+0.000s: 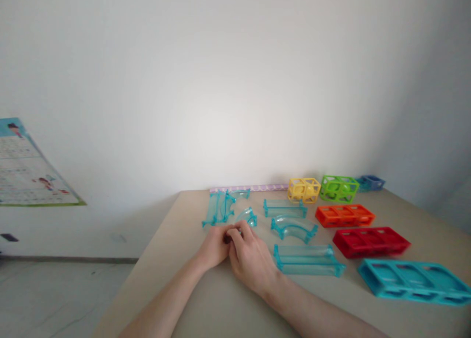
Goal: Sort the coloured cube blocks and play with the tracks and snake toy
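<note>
We can't tell if our curled left hand (216, 246) and right hand (251, 254) grasp anything; the curved translucent-teal plastic piece (249, 216) beyond seems light, stiff, best held by its right end.

Tracks (309, 268): showing translucent turquoise
Long frames (371, 242): showing orange, red, turquoise
Strip (270, 187): showing lilac, pale-patterned
Table (217, 308): showing beige

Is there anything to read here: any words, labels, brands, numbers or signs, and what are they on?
Nothing can be quoted.
Wall poster: rows of small print, too small and blurred to read.
Clear turquoise track pieces: no lettering that I can make out.
Red block and the other colored blocks: none that I can make out either.
</note>
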### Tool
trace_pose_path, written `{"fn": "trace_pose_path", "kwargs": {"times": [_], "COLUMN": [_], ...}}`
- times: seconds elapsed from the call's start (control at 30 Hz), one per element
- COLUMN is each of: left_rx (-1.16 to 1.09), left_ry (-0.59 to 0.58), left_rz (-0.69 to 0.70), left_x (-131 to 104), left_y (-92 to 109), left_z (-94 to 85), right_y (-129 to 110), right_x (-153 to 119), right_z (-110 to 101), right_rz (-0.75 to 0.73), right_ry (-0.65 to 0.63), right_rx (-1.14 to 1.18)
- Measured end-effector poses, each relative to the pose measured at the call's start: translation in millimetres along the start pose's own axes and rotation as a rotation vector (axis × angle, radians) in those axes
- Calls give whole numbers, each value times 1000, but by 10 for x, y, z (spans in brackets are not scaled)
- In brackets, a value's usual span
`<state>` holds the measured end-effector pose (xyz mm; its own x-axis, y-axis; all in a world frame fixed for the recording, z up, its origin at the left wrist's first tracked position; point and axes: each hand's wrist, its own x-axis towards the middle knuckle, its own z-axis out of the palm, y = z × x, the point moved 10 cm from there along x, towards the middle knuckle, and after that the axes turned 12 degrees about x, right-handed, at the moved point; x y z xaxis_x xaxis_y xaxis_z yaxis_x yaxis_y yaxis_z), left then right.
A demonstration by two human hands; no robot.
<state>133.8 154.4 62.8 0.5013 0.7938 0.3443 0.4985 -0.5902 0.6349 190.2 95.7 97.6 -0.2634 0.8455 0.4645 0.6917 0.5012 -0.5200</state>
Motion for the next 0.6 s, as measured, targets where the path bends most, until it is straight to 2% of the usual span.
{"fn": "trace_pose_path", "kwargs": {"times": [0.1, 0.17, 0.27, 0.37, 0.47, 0.6], "left_rx": [-36, 6, 200, 466, 641, 703], "left_ry": [8, 60, 174, 243, 184, 68], "left_rz": [-6, 2, 30, 14, -74, -197], "left_x": [-6, -9, -6, 16, 57, 75], "left_y": [-13, -28, -29, -78, -257, -510], "left_z": [-61, -168, -360, -450, -376, -253], "right_y": [70, 90, 117, 157, 173, 202], "right_x": [18, 28, 35, 26, 25, 75], "right_z": [22, 33, 50, 55, 102, 181], "right_rz": [45, 56, 80, 120, 121, 85], "right_ry": [4, 4, -2, 17, 20, 4], "right_rx": [-94, -160, -243, -306, -342, -369]}}
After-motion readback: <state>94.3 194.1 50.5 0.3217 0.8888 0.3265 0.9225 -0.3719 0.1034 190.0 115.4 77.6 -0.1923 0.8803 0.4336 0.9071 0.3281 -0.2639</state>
